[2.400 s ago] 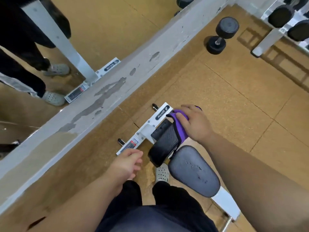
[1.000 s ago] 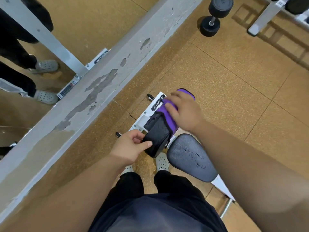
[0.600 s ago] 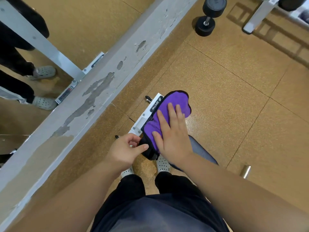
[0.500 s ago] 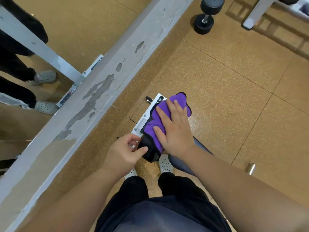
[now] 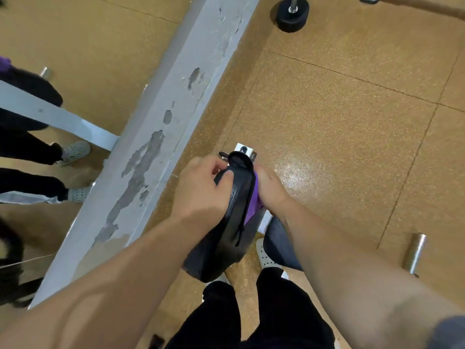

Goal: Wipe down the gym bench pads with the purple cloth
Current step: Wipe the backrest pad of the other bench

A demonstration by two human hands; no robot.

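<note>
Centre frame: right hand has gone from flat on top to clutching the purple cloth against the right flank of the black bench pad. Left hand clamps its left edge. Top likely done, sides underway.

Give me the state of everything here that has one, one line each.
black pad: tilted up, gripped at its left edge.
purple cloth: bunched against the pad's right side, mostly hidden.
left hand: grips the black pad.
right hand: presses the cloth to the pad; fingers hidden.
grey pad: partly under the right arm.
</note>
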